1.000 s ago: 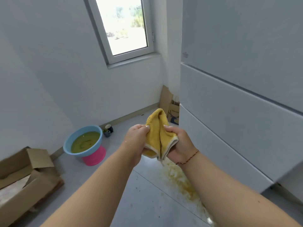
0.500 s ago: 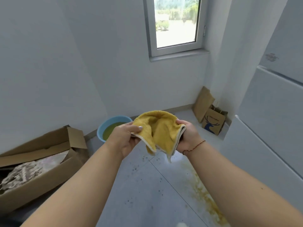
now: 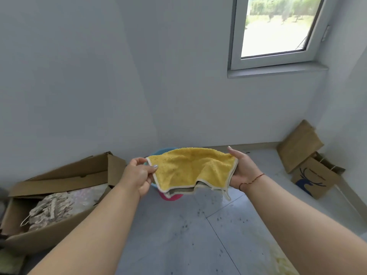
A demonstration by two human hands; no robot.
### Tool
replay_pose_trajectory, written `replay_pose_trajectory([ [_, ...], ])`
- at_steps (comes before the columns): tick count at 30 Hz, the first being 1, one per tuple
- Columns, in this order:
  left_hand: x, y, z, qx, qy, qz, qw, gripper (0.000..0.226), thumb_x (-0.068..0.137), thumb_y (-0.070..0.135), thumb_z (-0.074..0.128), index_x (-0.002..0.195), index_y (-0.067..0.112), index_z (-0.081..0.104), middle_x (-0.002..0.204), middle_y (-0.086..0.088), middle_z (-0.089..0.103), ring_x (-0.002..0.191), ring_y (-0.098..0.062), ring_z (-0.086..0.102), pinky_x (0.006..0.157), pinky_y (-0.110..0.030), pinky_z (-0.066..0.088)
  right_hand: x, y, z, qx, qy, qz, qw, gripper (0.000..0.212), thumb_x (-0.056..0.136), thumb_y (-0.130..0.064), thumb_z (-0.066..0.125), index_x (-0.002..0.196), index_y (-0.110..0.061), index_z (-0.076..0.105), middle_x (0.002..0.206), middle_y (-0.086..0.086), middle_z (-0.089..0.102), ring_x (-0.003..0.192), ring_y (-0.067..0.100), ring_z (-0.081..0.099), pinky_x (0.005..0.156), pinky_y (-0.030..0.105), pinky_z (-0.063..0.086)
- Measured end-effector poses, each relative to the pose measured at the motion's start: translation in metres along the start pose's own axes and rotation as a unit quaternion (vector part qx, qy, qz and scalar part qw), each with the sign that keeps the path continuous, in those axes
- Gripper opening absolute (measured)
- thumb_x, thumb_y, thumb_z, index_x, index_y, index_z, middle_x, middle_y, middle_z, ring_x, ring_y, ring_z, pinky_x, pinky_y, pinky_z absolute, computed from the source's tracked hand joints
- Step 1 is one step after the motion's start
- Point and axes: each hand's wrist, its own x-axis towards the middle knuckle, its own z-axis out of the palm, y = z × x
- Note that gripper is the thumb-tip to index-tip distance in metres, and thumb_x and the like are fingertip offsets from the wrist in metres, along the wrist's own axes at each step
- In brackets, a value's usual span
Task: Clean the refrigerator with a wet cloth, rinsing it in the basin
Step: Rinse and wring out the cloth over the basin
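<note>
cloth: yellow terry cloth with a pale stitched border, spread out flat between both hands at about waist height; a greyish underside shows along its lower edge, and a short loop hangs from the lower right corner.
left hand: left hand pinches the cloth's left edge, thumb on top and fingers curled behind it.
right hand: right hand holds the cloth's right edge against its palm, fingers extended upward behind the fabric; a thin red string bracelet circles the wrist.
basin: blue basin sits on the floor by the wall, mostly hidden behind the cloth; only a strip of rim shows above the cloth and a bit of side below the left hand. its contents cannot be seen.
pink stand: a pink base peeks out under the cloth's lower edge, beneath the basin.
floor: grey tiled floor with dark specks in the middle and a yellowish stain at lower right.
left side: open cardboard box on the floor, holding crumpled pale packing material.
right corner: flattened cardboard leaning on the wall, and a brown paper bag with a dark blue deer print just in front of it.
wall: white-framed window above, trees outside.
</note>
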Motion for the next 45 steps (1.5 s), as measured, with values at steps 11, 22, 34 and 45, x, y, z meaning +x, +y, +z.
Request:
replay_pose_trajectory([
  [11, 0.16, 0.053, -0.064, 0.072, 0.013, -0.018, 0.997, 0.025, 0.089, -0.018, 0.046, 0.089, 0.001, 0.062, 0.087, -0.02, 0.064, 0.075, -0.027, 0.063, 0.059, -0.03, 0.059, 0.184, 0.015, 0.073, -0.176, 0.185, -0.006, 0.967, 0.032, 0.096, -0.026, 0.055, 0.117, -0.002, 0.056, 0.105, 0.018, 0.064, 0.094, 0.034, 0.062, 0.091, 0.051, 0.048],
  [22, 0.336, 0.052, -0.091, 0.185, 0.054, -0.081, 0.978, 0.026, 0.092, -0.002, 0.056, 0.117, 0.008, 0.057, 0.114, -0.017, 0.062, 0.098, -0.033, 0.063, 0.087, -0.045, 0.053, 0.322, 0.026, 0.085, -0.311, 0.275, 0.011, 0.91, 0.019, 0.093, -0.016, 0.059, 0.109, -0.005, 0.056, 0.109, 0.017, 0.059, 0.096, 0.031, 0.058, 0.081, 0.042, 0.051],
  [34, 0.501, -0.02, -0.067, 0.366, 0.048, -0.089, 0.925, 0.014, 0.095, 0.0, 0.048, 0.087, 0.009, 0.056, 0.087, -0.015, 0.063, 0.073, -0.021, 0.06, 0.067, -0.033, 0.054, 0.5, 0.001, 0.04, -0.529, 0.29, 0.088, 0.793, 0.018, 0.089, 0.002, 0.049, 0.082, -0.01, 0.061, 0.087, 0.015, 0.063, 0.073, 0.024, 0.063, 0.066, 0.032, 0.059],
  [45, 0.626, -0.155, -0.114, 0.531, -0.075, -0.068, 0.842, 0.011, 0.084, 0.017, 0.066, 0.079, 0.026, 0.064, 0.092, 0.0, 0.061, 0.093, -0.022, 0.056, 0.078, -0.029, 0.043, 0.628, 0.08, -0.051, -0.702, 0.293, 0.004, 0.649, 0.023, 0.083, -0.019, 0.052, 0.065, -0.005, 0.056, 0.063, 0.007, 0.046, 0.055, 0.017, 0.039, 0.05, 0.025, 0.036],
])
